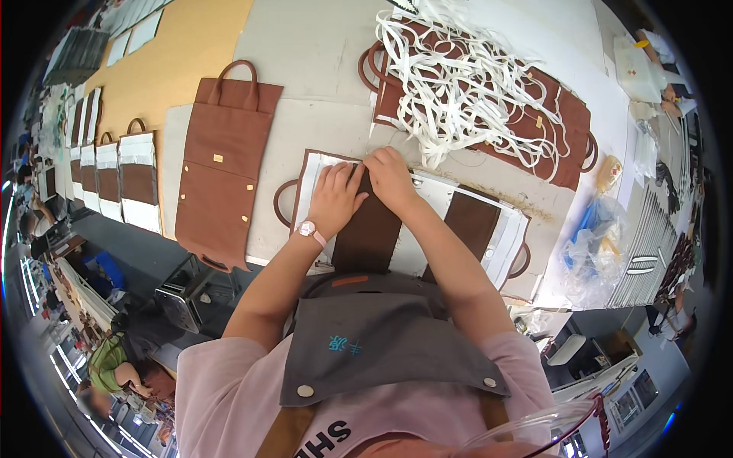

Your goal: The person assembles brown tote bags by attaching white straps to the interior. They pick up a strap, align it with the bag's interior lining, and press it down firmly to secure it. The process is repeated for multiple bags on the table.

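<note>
Workpiece: A brown bag panel with white strips (409,248) is laid flat on the worktable (313,122), directly in front of the apron (382,336); a loop handle is seen at each end.
Left hand: The left hand (333,197) is placed palm down on the panel's left part, fingers slightly spread; nothing is seen enclosed by them.
Right hand: The right hand (389,177) is set at the panel's upper edge, fingers bent and held together, just beside the left fingertips; whether material is pinched cannot be told.
Left side: A brown bag (217,179) is laid flat.
Far side: White straps (458,84) are heaped over brown pieces (569,126).
</note>
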Tool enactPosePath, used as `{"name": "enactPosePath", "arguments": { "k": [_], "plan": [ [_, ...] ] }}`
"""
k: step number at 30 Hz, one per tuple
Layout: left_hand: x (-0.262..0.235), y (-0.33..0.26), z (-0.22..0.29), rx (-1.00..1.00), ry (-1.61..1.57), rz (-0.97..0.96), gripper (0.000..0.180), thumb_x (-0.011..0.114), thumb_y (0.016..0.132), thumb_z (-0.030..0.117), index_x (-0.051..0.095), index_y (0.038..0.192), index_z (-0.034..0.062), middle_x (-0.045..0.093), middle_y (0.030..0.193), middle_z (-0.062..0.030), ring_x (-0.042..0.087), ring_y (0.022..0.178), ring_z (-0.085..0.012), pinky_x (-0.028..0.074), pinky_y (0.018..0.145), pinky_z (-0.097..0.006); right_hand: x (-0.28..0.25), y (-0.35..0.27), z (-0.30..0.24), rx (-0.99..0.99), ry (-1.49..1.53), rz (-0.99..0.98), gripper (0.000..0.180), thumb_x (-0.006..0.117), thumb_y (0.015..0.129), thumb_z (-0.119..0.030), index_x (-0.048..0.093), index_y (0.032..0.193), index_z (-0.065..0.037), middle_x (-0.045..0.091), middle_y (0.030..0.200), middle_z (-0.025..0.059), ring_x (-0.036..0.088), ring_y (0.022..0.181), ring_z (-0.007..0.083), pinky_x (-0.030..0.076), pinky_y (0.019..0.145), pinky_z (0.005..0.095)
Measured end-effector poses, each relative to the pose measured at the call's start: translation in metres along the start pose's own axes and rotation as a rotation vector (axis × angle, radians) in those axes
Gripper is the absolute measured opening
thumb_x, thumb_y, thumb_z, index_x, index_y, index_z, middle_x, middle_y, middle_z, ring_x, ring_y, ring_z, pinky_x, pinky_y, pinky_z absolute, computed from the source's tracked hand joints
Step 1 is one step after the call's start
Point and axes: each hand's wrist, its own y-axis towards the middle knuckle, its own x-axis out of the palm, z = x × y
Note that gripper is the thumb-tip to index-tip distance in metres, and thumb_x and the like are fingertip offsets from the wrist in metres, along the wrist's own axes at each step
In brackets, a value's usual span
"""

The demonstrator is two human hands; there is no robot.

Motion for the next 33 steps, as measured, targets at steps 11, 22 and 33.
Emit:
{"name": "enactPosePath", "arguments": {
  "k": [11,22,33],
  "plan": [
    [0.005,-0.001,-0.009,-0.003,-0.08,0.081,0.066,0.074,0.083,0.024,0.046,0.135,-0.004,0.05,0.124,-0.019,0.048,0.12,-0.036,0.037,0.107,-0.05,-0.01,-0.007,0.004,-0.218,-0.148,-0.041,0.024,0.058,0.077,-0.012,0.065,0.099,-0.005,0.059,0.097,0.0041,0.054,0.096,0.025,0.046,0.09,0.0381],
    [-0.007,0.007,-0.018,0.034,0.004,0.0,0.058,0.074,0.082,0.023,0.053,0.13,-0.0037,0.051,0.12,-0.0167,0.052,0.114,-0.0349,0.044,0.099,-0.042,-0.008,-0.007,-0.006,-0.132,-0.204,-0.031,0.027,0.061,0.077,-0.014,0.066,0.102,-0.007,0.057,0.096,0.0048,0.052,0.097,0.0258,0.043,0.089,0.0389],
    [0.011,-0.003,0.014,-0.065,-0.041,0.043,0.056,0.067,0.088,0.018,0.048,0.136,-0.0021,0.046,0.135,-0.0237,0.043,0.13,-0.0397,0.03,0.114,-0.055,-0.017,-0.015,-0.004,0.113,-0.145,0.039,0.018,0.066,0.078,-0.012,0.065,0.095,-0.006,0.058,0.096,0.008,0.054,0.1,0.0287,0.041,0.089,0.0408]
  ]
}}
